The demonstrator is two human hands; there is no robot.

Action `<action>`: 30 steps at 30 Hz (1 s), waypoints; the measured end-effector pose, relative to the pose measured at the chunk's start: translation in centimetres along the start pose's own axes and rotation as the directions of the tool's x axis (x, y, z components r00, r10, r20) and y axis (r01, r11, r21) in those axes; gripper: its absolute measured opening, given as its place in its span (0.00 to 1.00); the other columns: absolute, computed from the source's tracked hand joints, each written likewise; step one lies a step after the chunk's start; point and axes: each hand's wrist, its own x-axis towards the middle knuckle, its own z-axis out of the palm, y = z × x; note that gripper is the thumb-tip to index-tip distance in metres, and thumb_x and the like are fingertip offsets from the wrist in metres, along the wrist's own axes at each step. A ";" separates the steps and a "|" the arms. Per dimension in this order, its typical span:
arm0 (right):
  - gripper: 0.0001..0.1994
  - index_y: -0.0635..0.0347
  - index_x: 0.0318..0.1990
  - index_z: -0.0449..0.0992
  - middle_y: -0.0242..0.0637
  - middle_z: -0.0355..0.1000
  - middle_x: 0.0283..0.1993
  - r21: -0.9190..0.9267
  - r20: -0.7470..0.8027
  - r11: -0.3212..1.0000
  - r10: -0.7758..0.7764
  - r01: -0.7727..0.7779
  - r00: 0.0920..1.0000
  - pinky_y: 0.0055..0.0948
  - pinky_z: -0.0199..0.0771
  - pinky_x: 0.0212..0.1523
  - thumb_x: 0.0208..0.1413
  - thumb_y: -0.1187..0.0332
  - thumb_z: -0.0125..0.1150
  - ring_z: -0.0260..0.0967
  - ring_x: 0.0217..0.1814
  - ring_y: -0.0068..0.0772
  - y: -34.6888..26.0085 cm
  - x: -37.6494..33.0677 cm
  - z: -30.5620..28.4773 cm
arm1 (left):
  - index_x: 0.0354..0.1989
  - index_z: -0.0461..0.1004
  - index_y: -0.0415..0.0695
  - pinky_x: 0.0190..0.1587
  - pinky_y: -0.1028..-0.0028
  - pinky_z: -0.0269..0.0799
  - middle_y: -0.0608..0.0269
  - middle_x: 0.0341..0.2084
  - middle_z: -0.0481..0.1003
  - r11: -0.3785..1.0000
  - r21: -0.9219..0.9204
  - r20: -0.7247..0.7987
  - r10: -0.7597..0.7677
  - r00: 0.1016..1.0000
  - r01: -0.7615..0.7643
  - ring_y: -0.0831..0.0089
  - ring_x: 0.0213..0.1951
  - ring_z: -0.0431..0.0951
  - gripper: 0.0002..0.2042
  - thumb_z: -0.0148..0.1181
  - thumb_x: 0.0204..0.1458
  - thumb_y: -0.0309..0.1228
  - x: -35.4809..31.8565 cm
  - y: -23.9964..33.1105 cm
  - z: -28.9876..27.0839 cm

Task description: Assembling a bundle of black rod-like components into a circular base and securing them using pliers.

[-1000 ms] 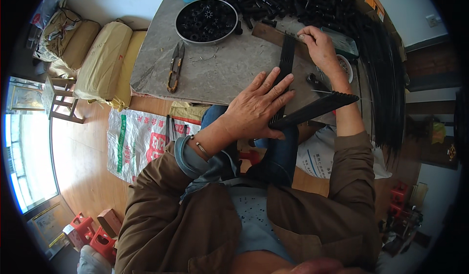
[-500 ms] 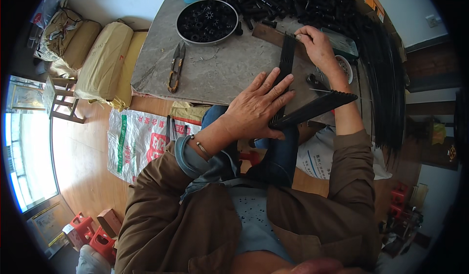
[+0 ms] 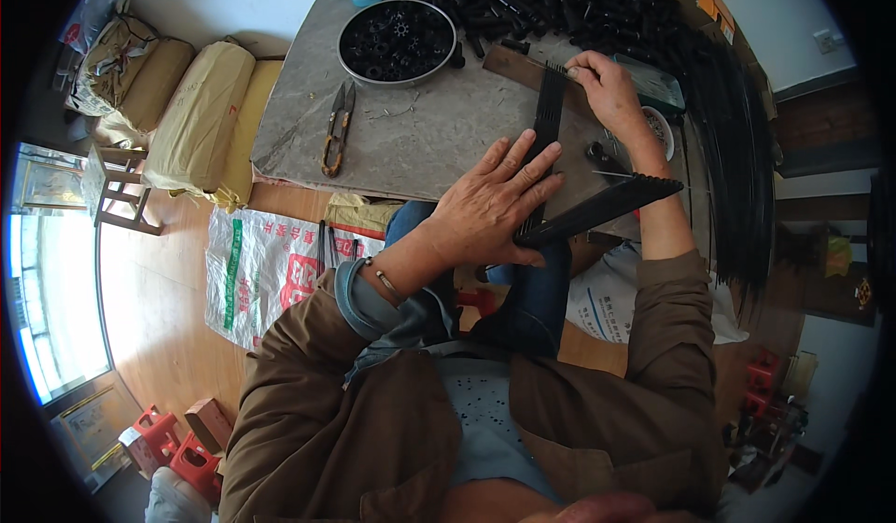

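My left hand (image 3: 493,202) lies flat over a bundle of long black strips (image 3: 547,122) at the near edge of the grey table (image 3: 411,140), pressing them down. A second black bundle (image 3: 602,209) juts out to the right from under its fingers. My right hand (image 3: 609,89) pinches the far end of the upright strips, beside a brown wooden block (image 3: 510,60).
A metal bowl of small black parts (image 3: 398,41) and a pair of shears (image 3: 338,129) sit on the table's left half. A heap of black tubes (image 3: 560,0) covers the far side. Long black rods (image 3: 737,150) hang at right. Sacks (image 3: 201,122) and a printed bag (image 3: 271,271) lie left.
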 end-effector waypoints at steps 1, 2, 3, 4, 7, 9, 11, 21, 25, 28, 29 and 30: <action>0.08 0.63 0.40 0.75 0.40 0.75 0.34 0.000 0.000 1.000 0.000 0.000 1.000 0.28 0.69 0.38 0.56 0.71 0.54 0.71 0.35 0.31 0.1 0.0 0.1 | 0.60 0.65 0.44 0.68 0.54 0.42 0.51 0.66 0.51 1.000 0.000 0.000 0.000 1.000 0.000 0.50 0.69 0.46 0.45 0.67 0.33 0.58 0.0 0.0 0.0; 0.08 0.63 0.40 0.75 0.39 0.75 0.33 0.006 -0.001 1.000 -0.002 0.002 1.000 0.28 0.69 0.38 0.56 0.70 0.54 0.71 0.35 0.31 0.2 0.0 0.1 | 0.60 0.65 0.44 0.68 0.54 0.42 0.51 0.66 0.51 1.000 0.004 0.002 0.002 1.000 -0.002 0.50 0.69 0.46 0.45 0.67 0.33 0.59 0.0 0.0 -0.1; 0.08 0.63 0.40 0.75 0.39 0.75 0.33 0.012 -0.001 1.000 -0.004 0.004 1.000 0.27 0.69 0.38 0.56 0.70 0.54 0.71 0.35 0.30 0.2 0.0 0.1 | 0.60 0.65 0.44 0.68 0.54 0.42 0.51 0.66 0.51 1.000 0.008 0.004 0.003 1.000 -0.003 0.50 0.69 0.46 0.45 0.67 0.33 0.59 0.0 0.0 -0.1; 0.08 0.63 0.40 0.75 0.39 0.75 0.33 0.012 -0.001 1.000 -0.004 0.004 1.000 0.27 0.69 0.38 0.56 0.70 0.54 0.71 0.35 0.30 0.1 0.0 0.2 | 0.60 0.65 0.44 0.68 0.54 0.42 0.51 0.66 0.51 1.000 0.008 0.003 0.003 1.000 -0.003 0.50 0.69 0.46 0.45 0.67 0.33 0.59 0.0 0.0 -0.1; 0.07 0.62 0.36 0.75 0.44 0.75 0.34 0.086 -0.037 0.996 -0.014 0.017 0.999 0.32 0.71 0.38 0.55 0.70 0.54 0.73 0.35 0.41 -0.1 0.1 0.4 | 0.60 0.64 0.44 0.69 0.54 0.42 0.51 0.67 0.51 1.000 0.010 0.006 0.001 1.000 -0.001 0.50 0.69 0.45 0.45 0.67 0.34 0.59 0.0 0.0 -0.1; 0.07 0.62 0.36 0.76 0.43 0.75 0.33 0.102 -0.041 0.991 0.089 -0.085 0.995 0.32 0.71 0.38 0.55 0.69 0.55 0.73 0.35 0.39 -0.1 0.3 0.5 | 0.60 0.64 0.44 0.69 0.54 0.41 0.51 0.67 0.51 1.000 0.011 -0.002 -0.005 1.000 0.005 0.50 0.69 0.45 0.45 0.67 0.34 0.59 0.0 0.1 -0.1; 0.06 0.63 0.36 0.75 0.39 0.74 0.32 0.006 -0.024 0.996 0.092 -0.092 0.995 0.29 0.70 0.38 0.55 0.70 0.56 0.72 0.35 0.33 -0.3 0.4 0.4 | 0.60 0.64 0.44 0.69 0.55 0.41 0.51 0.67 0.51 1.000 0.008 -0.002 -0.006 1.000 0.006 0.50 0.69 0.45 0.45 0.67 0.34 0.59 0.0 0.0 -0.1; 0.07 0.63 0.41 0.74 0.32 0.74 0.35 0.171 0.022 0.984 0.051 -0.054 0.998 0.23 0.69 0.42 0.56 0.75 0.55 0.70 0.38 0.23 -0.6 0.5 0.5 | 0.60 0.64 0.44 0.69 0.55 0.41 0.52 0.67 0.51 1.000 0.010 0.005 -0.007 1.000 0.007 0.49 0.69 0.45 0.45 0.66 0.34 0.60 -0.1 0.0 -0.2; 0.07 0.63 0.42 0.74 0.31 0.73 0.35 0.267 0.030 0.960 0.079 -0.084 0.996 0.21 0.70 0.43 0.56 0.75 0.55 0.70 0.38 0.21 0.4 1.1 0.9 | 0.60 0.64 0.44 0.69 0.55 0.41 0.52 0.67 0.50 1.000 0.031 0.011 0.004 1.000 -0.004 0.49 0.69 0.45 0.45 0.66 0.34 0.60 0.1 0.0 -0.1; 0.09 0.62 0.44 0.74 0.33 0.75 0.37 0.266 0.002 0.963 0.051 -0.050 0.999 0.21 0.70 0.43 0.56 0.75 0.56 0.71 0.39 0.23 -0.2 1.1 1.1 | 0.60 0.65 0.45 0.69 0.55 0.41 0.52 0.67 0.50 1.000 0.024 0.007 -0.008 1.000 0.008 0.49 0.69 0.44 0.45 0.66 0.34 0.60 0.0 -0.1 -0.1; 0.10 0.62 0.44 0.74 0.35 0.75 0.39 0.235 -0.045 0.971 0.040 -0.029 0.998 0.23 0.70 0.44 0.55 0.74 0.56 0.72 0.41 0.26 -0.6 0.8 0.8 | 0.60 0.64 0.45 0.69 0.55 0.41 0.52 0.67 0.50 1.000 0.030 0.010 -0.005 1.000 0.005 0.49 0.69 0.44 0.45 0.66 0.34 0.60 0.0 0.0 0.0; 0.10 0.63 0.45 0.75 0.37 0.76 0.40 0.205 -0.093 0.979 0.025 -0.006 0.995 0.26 0.71 0.45 0.55 0.74 0.56 0.73 0.42 0.30 -1.1 0.6 0.4 | 0.60 0.64 0.45 0.68 0.55 0.42 0.52 0.67 0.50 0.999 0.038 0.012 -0.004 1.000 0.004 0.49 0.69 0.44 0.45 0.66 0.34 0.60 0.0 0.0 -0.1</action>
